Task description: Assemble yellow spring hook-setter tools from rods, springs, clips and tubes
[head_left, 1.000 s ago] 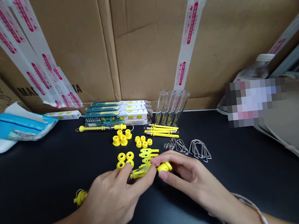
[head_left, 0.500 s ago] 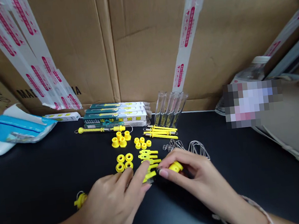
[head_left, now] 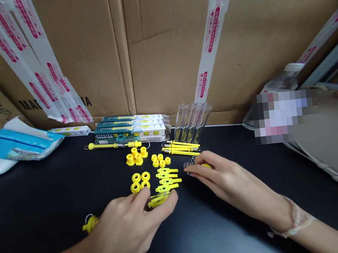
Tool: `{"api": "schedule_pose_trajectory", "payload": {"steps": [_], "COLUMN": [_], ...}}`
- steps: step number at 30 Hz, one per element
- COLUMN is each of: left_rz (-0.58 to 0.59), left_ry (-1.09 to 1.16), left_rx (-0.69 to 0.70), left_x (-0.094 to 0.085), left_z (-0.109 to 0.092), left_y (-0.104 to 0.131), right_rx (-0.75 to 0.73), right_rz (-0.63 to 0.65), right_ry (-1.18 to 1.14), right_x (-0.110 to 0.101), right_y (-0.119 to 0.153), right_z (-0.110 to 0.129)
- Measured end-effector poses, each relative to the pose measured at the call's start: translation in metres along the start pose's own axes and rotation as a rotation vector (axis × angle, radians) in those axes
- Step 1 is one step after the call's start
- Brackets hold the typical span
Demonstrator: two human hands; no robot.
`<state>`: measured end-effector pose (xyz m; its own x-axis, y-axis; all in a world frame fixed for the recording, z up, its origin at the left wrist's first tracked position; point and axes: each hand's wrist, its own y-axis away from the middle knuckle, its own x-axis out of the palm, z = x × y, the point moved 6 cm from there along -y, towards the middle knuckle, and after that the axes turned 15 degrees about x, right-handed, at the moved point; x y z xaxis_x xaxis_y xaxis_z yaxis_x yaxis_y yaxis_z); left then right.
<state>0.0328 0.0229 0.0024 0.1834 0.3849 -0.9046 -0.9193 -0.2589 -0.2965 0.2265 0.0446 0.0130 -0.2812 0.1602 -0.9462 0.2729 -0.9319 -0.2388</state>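
My left hand [head_left: 128,227] rests on the black table [head_left: 43,196] and pinches a yellow flat strip piece [head_left: 158,200] between thumb and forefinger. My right hand [head_left: 229,182] lies palm down farther right, with a yellow cap [head_left: 206,165] showing under its fingers. Its fingertips reach the small metal springs [head_left: 187,165], and it covers the wire hooks. Between my hands lie several yellow strip pieces [head_left: 167,178] and yellow rings [head_left: 140,181].
Behind stand yellow caps [head_left: 136,157], small yellow plugs [head_left: 160,159], yellow rods [head_left: 181,148], clear tubes [head_left: 193,120], stacked boxes [head_left: 130,130] and an assembled spring scale [head_left: 113,145]. A yellow hooked cap [head_left: 90,223] lies left. A blue packet [head_left: 16,144], cardboard wall and a bag [head_left: 334,145] border the table.
My right hand moved back and to the right with the yellow cap, away from my left hand, and now covers the hooks. My left hand kept the strip piece, shifting slightly.
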Motion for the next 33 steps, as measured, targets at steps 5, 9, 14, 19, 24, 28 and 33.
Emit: {"api": "schedule_pose_trajectory", "payload": {"steps": [5, 9, 14, 19, 24, 28, 33], "left_rz": [0.017, -0.004, -0.019, -0.021, -0.027, -0.031, -0.028], "left_ry": [0.011, 0.010, 0.015, 0.018, 0.029, 0.022, 0.024], "left_rx": [0.004, -0.001, 0.000, 0.007, 0.005, 0.003, 0.002], "left_x": [0.000, 0.000, -0.001, -0.003, -0.003, -0.003, -0.002], "left_z": [0.000, -0.001, 0.000, 0.000, 0.000, 0.000, 0.000], "left_y": [-0.002, 0.000, 0.000, -0.003, -0.004, -0.003, -0.003], "right_rx": [-0.020, -0.018, 0.000, 0.023, -0.002, -0.009, -0.007], "right_rz": [-0.018, -0.028, -0.007, -0.051, -0.082, -0.079, -0.101], "right_ry": [0.055, 0.019, -0.011, -0.030, -0.032, -0.017, -0.025], "right_x": [0.002, 0.001, 0.002, 0.005, 0.008, 0.007, 0.002], "right_y": [-0.001, -0.001, 0.000, -0.003, -0.011, -0.011, -0.006], "right_z": [-0.001, -0.005, -0.007, -0.004, 0.003, 0.004, 0.001]}}
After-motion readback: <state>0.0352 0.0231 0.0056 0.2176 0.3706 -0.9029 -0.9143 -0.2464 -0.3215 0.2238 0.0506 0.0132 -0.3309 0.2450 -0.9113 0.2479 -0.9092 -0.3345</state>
